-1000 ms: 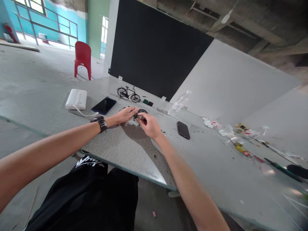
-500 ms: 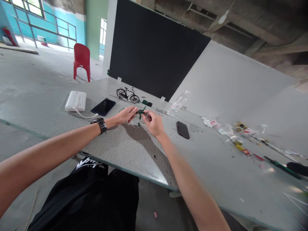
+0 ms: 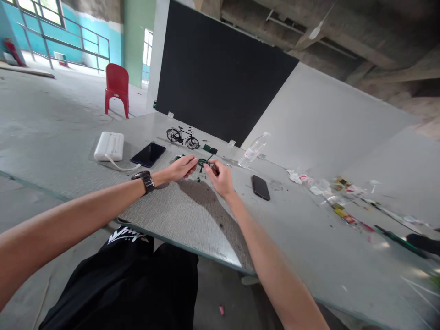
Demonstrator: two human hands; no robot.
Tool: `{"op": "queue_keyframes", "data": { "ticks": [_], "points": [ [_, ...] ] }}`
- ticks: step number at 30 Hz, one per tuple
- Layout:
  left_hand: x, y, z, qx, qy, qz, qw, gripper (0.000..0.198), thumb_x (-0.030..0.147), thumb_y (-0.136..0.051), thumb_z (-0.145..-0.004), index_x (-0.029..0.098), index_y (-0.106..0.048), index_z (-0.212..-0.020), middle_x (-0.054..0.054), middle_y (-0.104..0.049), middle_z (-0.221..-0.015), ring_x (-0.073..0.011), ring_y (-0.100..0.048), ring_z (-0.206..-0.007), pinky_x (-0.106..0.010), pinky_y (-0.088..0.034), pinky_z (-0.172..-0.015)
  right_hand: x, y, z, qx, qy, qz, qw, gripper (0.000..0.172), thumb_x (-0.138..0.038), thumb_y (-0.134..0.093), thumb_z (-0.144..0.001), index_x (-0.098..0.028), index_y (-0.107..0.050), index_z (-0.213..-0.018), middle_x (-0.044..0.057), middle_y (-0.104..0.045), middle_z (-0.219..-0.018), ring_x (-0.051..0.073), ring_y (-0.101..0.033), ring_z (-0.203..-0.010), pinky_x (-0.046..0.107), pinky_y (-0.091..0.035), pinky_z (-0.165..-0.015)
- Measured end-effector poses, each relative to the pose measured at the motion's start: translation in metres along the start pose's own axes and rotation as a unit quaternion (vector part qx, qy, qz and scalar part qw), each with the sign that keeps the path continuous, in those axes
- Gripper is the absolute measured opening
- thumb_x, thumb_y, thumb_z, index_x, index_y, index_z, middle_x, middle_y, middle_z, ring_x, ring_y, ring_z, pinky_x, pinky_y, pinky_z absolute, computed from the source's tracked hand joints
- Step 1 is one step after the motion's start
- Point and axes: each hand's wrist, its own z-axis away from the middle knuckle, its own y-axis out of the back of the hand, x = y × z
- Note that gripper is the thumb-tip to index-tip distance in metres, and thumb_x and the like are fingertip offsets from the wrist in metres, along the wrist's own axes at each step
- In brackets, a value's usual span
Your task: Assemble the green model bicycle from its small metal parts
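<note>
You pinch a small dark green model part (image 3: 202, 162) between both hands, just above the grey speckled table (image 3: 192, 215).

Your left hand (image 3: 181, 167), black wristwatch (image 3: 147, 180) on its wrist, closes thumb and fingertips on one end of the part. Your right hand (image 3: 220, 176) nips the other end, likely so that each hand steadies the tiny piece for the other. The part sits just in front of the finished black miniature bicycle (image 3: 183, 137), which stands upright and apart, probably to stay clear of the handling. A few loose green bits (image 3: 198, 179) lie below the part. Left of the bicycle rest a dark flat phone (image 3: 148, 154) and a white cabled power bank (image 3: 109, 146). To the bicycle's right lie a clear plastic bottle (image 3: 253, 149) on its side and a second black phone (image 3: 260, 187).
</note>
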Motion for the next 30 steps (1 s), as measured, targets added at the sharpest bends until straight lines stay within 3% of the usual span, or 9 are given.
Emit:
{"op": "queue_keyframes", "data": {
  "ticks": [12, 25, 30],
  "points": [
    [0.000, -0.002, 0.002, -0.031, 0.006, 0.048, 0.998, 0.038, 0.048, -0.036, -0.104, 0.021, -0.040, -0.077, 0.004, -0.041, -0.063, -0.0094, -0.037, -0.051, -0.022, -0.037, -0.049, 0.003, 0.001, -0.004, 0.004, -0.021, -0.029, 0.999, 0.035, -0.055, -0.059, -0.090, -0.020, -0.060, -0.083, -0.005, -0.036, -0.060, 0.012, -0.034, -0.054, 0.028, -0.029, -0.053],
    [0.006, -0.008, 0.003, -0.044, 0.026, 0.117, 0.992, 0.035, 0.046, -0.037, -0.104, 0.022, -0.037, -0.078, 0.005, -0.038, -0.064, -0.0081, -0.033, -0.048, -0.021, -0.030, -0.043, 0.005, 0.003, -0.006, 0.010, -0.021, -0.029, 0.999, 0.038, -0.057, -0.062, -0.088, -0.018, -0.065, -0.090, -0.006, -0.036, -0.060, 0.012, -0.034, -0.055, 0.028, -0.029, -0.054],
    [0.009, -0.009, 0.003, -0.039, 0.019, 0.090, 0.995, 0.035, 0.046, -0.038, -0.104, 0.022, -0.040, -0.078, 0.005, -0.042, -0.064, -0.0087, -0.040, -0.048, -0.023, -0.038, -0.046, 0.004, 0.002, -0.005, 0.001, -0.016, -0.022, 1.000, 0.040, -0.057, -0.062, -0.089, -0.018, -0.066, -0.092, -0.006, -0.038, -0.060, 0.012, -0.035, -0.056, 0.028, -0.030, -0.055]
  ]
}}
